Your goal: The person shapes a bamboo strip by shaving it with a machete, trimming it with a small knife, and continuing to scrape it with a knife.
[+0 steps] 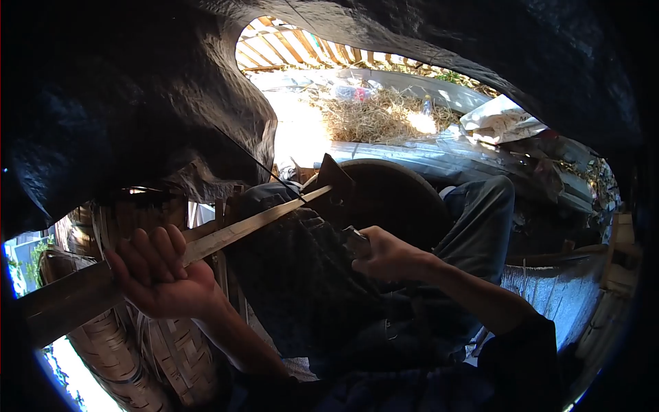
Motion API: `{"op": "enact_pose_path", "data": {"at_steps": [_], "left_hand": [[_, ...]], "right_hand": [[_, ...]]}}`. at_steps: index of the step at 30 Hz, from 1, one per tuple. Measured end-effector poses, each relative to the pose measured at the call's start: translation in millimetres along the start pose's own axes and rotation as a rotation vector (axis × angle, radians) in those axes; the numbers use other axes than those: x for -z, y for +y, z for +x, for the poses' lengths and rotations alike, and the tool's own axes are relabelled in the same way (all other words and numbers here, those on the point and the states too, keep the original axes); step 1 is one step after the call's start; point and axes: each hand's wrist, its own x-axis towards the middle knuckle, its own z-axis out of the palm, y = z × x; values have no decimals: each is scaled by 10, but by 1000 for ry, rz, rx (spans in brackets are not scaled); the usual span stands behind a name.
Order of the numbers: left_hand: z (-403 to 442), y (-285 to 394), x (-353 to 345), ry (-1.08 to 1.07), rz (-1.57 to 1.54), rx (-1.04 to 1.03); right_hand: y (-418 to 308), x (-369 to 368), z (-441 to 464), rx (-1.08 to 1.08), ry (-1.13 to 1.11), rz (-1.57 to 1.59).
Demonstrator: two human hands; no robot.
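My left hand (165,275) is closed round a long pale wooden or bamboo piece (240,231), palm turned up. The piece runs from the lower left, where it is wide and dark, to a narrow tip near a dark pointed object (334,180) beyond my knee. Over my lap, my right hand (384,255) is closed on a small metallic tool (355,243), whose full shape is hidden by the fingers. The tool is apart from the pale piece. A dark round object (405,199) lies between my legs.
Woven baskets (113,353) stand at the lower left. Dark sheeting (137,103) hangs overhead and at the left. Beyond it are dry straw (384,117), a white sack (501,120) and a slatted fence (295,47). A bluish container (556,295) is at the right.
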Motion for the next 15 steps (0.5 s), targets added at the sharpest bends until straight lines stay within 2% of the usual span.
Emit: {"op": "enact_pose_path", "data": {"at_steps": [2,4,7,10,11,13,15], "left_hand": [[-22,0,-56,42,113,-23],[1,1,-60,36,87,-34],[-27,32,-51,1,69,-6],[-3,-7,-83,17,49,-3],[-6,3,-79,56,45,-1],[-56,24,-56,59,103,-9],[-8,-21,-90,63,136,-32]], "right_hand": [[113,6,58,-447,-124,49],[35,23,65,-401,-104,18],[-146,31,-29,-34,96,-55],[-133,-23,-89,60,29,-1],[-23,-43,-49,62,24,0],[270,-26,59,-401,-113,79],[162,70,69,-314,-55,69]]}}
